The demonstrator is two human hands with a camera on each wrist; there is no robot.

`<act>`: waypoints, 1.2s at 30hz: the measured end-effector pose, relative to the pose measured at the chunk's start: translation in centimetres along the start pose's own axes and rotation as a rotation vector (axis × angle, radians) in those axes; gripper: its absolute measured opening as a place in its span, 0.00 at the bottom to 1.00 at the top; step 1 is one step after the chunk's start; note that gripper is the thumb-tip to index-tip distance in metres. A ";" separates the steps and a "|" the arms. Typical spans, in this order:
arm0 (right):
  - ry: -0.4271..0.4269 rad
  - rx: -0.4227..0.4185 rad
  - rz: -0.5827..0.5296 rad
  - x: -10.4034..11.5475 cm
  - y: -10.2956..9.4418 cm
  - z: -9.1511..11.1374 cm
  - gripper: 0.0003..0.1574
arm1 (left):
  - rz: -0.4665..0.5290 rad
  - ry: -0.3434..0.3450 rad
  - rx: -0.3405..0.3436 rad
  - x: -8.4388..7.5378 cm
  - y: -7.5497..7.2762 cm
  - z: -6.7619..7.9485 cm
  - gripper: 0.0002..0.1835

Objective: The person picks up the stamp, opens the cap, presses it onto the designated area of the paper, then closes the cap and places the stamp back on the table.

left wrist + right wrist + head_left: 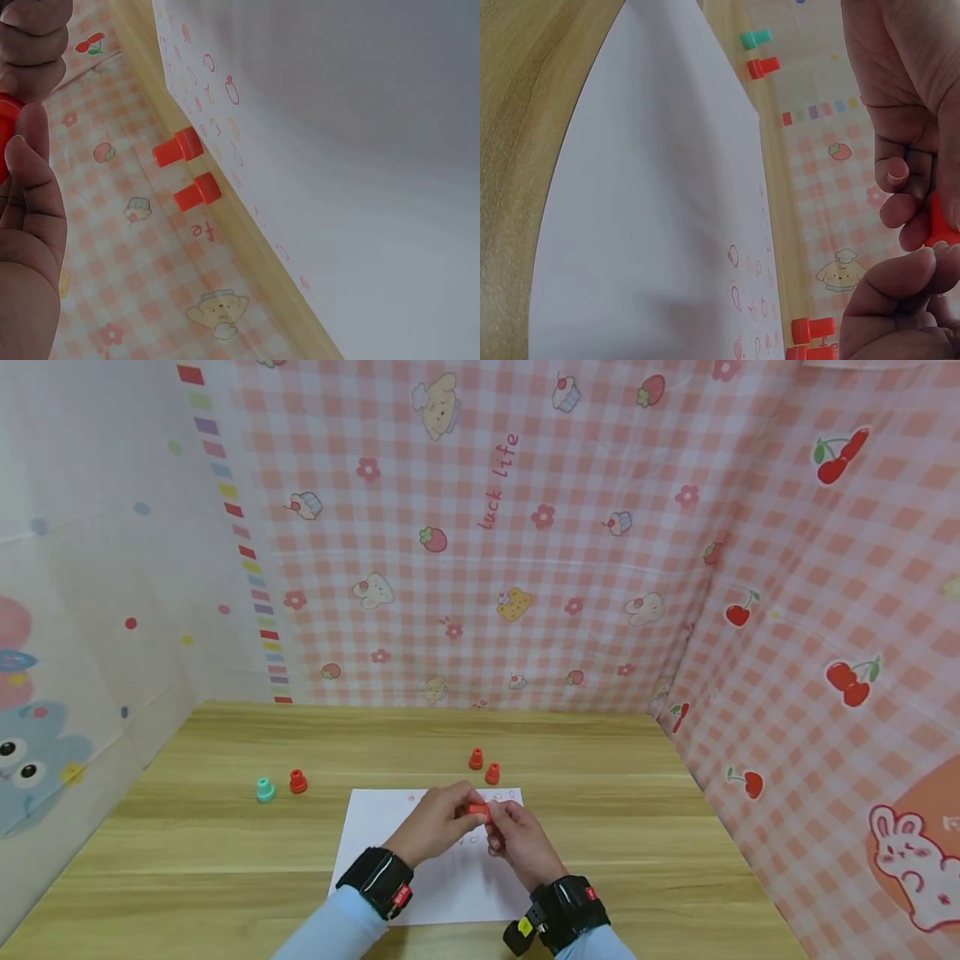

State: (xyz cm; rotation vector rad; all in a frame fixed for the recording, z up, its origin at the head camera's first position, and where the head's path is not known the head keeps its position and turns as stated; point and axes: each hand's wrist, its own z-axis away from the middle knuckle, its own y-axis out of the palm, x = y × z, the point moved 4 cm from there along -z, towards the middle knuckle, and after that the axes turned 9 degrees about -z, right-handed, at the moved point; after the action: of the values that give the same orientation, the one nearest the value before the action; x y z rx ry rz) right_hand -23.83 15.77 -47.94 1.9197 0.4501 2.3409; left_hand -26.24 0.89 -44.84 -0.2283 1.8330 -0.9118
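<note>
Left hand (pixel 433 823) and right hand (pixel 525 845) both clamp fingers on one red stamp (pixel 477 811), over the paper (pixel 457 893) near its far-right corner. Two other red stamps (pixel 476 760) stand past its far edge; teal stamp (pixel 265 791), another red one toward desk (pixel 630 835)'s far-left corner.

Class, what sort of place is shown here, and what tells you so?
Probably an indoor craft table: a pink-checked backdrop with cartoon prints rises behind a wood-grain tabletop, where a white paper bears small printed pictures and two red stamps stand just beyond it.
</note>
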 end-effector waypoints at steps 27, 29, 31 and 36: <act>0.013 -0.040 0.036 -0.4 -0.1 -0.3 0.18 | -0.080 0.043 0.035 -0.1 0.3 -0.1 0.06; 0.013 -0.043 0.049 -0.4 -0.1 -0.2 0.18 | -0.087 0.041 0.039 0.0 0.3 -0.1 0.06; 0.015 -0.045 0.065 -0.3 0.0 -0.2 0.18 | -0.093 0.030 0.047 0.1 0.2 -0.1 0.07; 0.015 -0.035 0.119 -0.3 0.2 -0.2 0.17 | -0.089 0.022 0.056 0.3 -0.1 0.1 0.07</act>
State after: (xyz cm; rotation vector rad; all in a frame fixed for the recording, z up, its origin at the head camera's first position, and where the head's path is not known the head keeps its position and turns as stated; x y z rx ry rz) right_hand -23.96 15.50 -48.25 1.9665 0.3009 2.4187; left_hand -26.34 0.66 -45.03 -0.2682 1.8270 -1.0298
